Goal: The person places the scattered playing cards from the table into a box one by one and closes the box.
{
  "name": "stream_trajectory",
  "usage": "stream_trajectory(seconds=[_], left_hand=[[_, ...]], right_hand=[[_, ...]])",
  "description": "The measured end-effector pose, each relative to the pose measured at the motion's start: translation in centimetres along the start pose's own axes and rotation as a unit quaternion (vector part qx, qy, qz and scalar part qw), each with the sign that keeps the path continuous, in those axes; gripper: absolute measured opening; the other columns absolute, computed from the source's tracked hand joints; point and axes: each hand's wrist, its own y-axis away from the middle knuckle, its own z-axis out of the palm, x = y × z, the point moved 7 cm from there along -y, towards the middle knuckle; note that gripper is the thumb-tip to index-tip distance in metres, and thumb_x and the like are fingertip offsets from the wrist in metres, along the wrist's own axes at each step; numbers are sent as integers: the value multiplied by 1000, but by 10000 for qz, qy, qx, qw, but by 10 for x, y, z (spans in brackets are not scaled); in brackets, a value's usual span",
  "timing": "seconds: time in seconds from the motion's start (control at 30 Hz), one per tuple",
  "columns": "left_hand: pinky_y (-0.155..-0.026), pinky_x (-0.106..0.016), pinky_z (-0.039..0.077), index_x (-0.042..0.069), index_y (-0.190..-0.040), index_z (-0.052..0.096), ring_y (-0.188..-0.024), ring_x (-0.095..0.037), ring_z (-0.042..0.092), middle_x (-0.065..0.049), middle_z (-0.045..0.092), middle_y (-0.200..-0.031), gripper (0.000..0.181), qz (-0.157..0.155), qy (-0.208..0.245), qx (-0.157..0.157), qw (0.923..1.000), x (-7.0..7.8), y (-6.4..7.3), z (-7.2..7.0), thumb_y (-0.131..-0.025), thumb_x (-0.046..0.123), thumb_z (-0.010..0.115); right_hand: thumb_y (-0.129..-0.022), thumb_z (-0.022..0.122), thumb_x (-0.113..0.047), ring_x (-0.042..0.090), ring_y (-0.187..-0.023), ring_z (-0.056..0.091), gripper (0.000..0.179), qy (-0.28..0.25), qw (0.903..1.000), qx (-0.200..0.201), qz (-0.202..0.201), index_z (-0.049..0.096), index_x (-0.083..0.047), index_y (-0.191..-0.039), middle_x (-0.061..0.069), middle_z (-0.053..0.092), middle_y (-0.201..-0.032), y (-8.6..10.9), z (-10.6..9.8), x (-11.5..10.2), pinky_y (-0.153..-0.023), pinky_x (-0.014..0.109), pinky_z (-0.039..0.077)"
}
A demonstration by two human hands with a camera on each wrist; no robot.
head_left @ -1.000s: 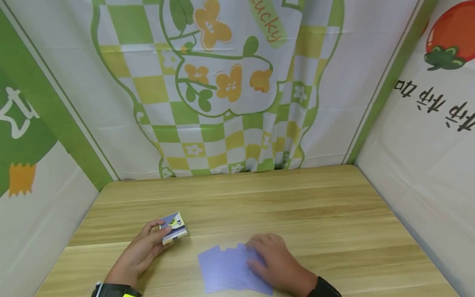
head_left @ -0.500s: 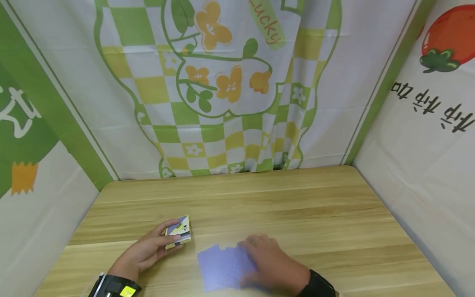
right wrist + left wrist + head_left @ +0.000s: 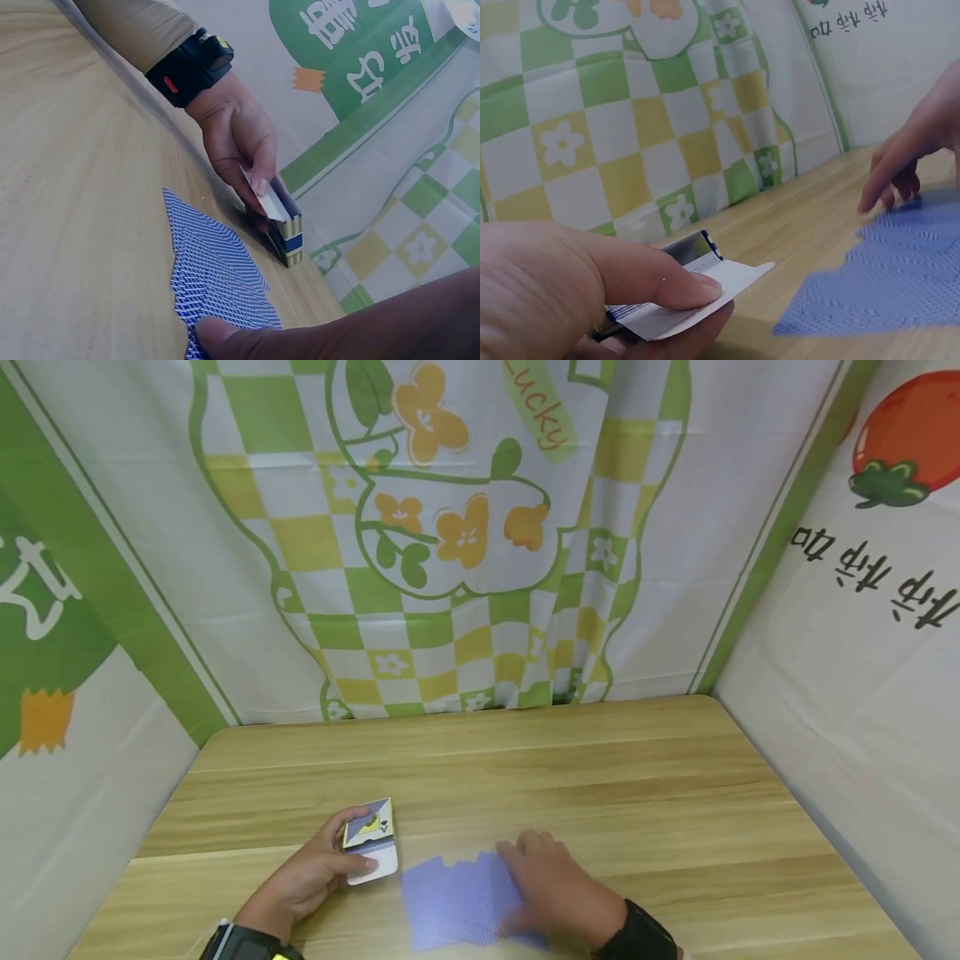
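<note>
My left hand (image 3: 311, 872) grips a playing card box (image 3: 382, 821) with a printed front. Its white flap (image 3: 742, 279) is folded out, and my thumb presses on it. In the right wrist view, the box's striped end (image 3: 292, 244) faces the camera. A spread of blue-backed playing cards (image 3: 456, 902) lies face down on the table, just right of the box. On the right part of the spread rests my right hand (image 3: 558, 885), its fingers near the far edge. Its thumb (image 3: 217, 334) touches the card backs in the right wrist view; the other fingers are hidden there.
The wooden table (image 3: 615, 777) reaches back to a checked, flowered curtain (image 3: 457, 635). White printed cloth walls (image 3: 832, 693) close in the left and right sides. A black band (image 3: 637, 933) is on the right wrist, and a similar one on the left.
My left hand has moved right and nearer with the box, whose white flap now shows folded out. My right hand shifted slightly on the cards, its thumb moving toward their near edge.
</note>
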Motion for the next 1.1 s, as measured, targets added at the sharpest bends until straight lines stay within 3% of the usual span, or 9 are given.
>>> stream_trajectory(seconds=[0.17, 0.43, 0.57, 0.77, 0.93, 1.1], left_hand=[[-86, -34, 56, 12, -152, 23, -106, -25, 57, -19, 38, -134, 84, -36, 38, -185, 9998, 2, -3, 10, -85, -3, 71], [-84, -31, 57, 8, -154, 26, -102, -21, 61, -12, 55, -121, 83, 60, 173, -436, 9989, 0, -5, 14, -85, -6, 71], [-86, -30, 57, 10, -152, 29, -104, -20, 61, -9, 48, -127, 81, 210, 227, -96, 9995, 5, -3, 15, -85, -7, 71], [-88, -33, 59, 9, -151, 29, -108, -21, 61, -12, 38, -137, 84, 614, 350, 559, 9959, 29, 7, 21, -81, -13, 71], [-86, -32, 58, 10, -149, 31, -106, -22, 61, -16, 40, -136, 83, 750, 250, 827, 9934, 46, 18, 35, -80, -14, 71], [-86, -30, 58, 9, -150, 31, -105, -23, 61, -20, 42, -133, 86, 725, 220, 1071, 9914, 56, 28, 51, -78, -15, 72]], right_hand=[[-63, 90, -54, 18, -97, 43, 99, -295, 9994, -143, 110, 54, -8, -142, 2, 50, -105, -6, 2, 3, -83, 34, 43], [-62, 94, -44, 17, -94, 42, 91, -590, 9978, -292, 89, 56, -12, -138, -1, 49, -100, -9, 2, -1, -79, 31, 41], [-69, 91, -39, 14, -95, 46, 73, -815, 9964, -249, 48, 63, -11, -131, -2, 52, -102, -9, 3, 3, -81, 30, 46], [-81, 84, -26, 3, -80, 52, 16, -1371, 9898, -68, -387, 70, -21, -87, -13, 57, -87, -5, -7, 11, -70, 23, 48], [-83, 83, -26, -1, -67, 51, 16, -1602, 9849, -201, -630, 68, -24, -76, -18, 59, -75, -3, -28, 16, -61, 20, 46], [-85, 81, -26, 3, -78, 59, 9, -1761, 9827, -249, -508, 74, -20, -86, -15, 68, -87, 0, -47, 24, -70, 24, 51]])
